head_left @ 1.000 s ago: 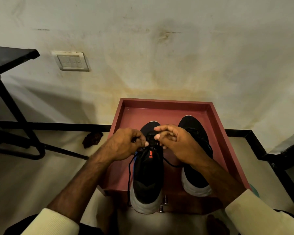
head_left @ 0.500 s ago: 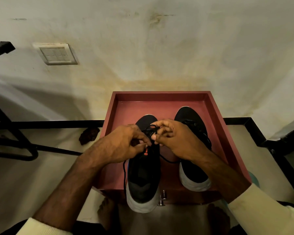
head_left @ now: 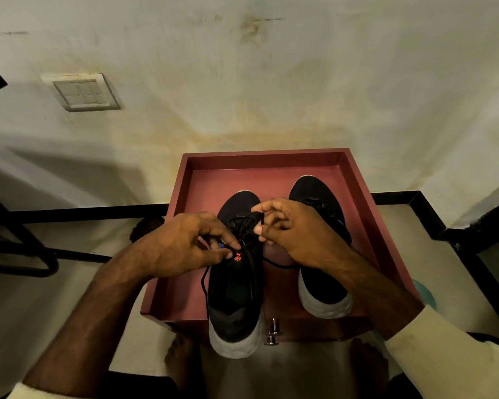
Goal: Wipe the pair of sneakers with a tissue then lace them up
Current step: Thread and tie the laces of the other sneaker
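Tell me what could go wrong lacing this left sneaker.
The heel of the black white-soled left sneaker overhangs the near edge of the red square tray; a hard tug could tip it off. The left hand and right hand pinch the black lace; its loose end trails beside the sneaker and may finish uneven.

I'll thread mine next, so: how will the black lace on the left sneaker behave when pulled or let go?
Probably floppy: the lace droops in a loose curve beside the left sneaker. Likely very light, since fingertip pinches by the left hand and right hand hold it up. Being thin, it may slip from a loose grip.
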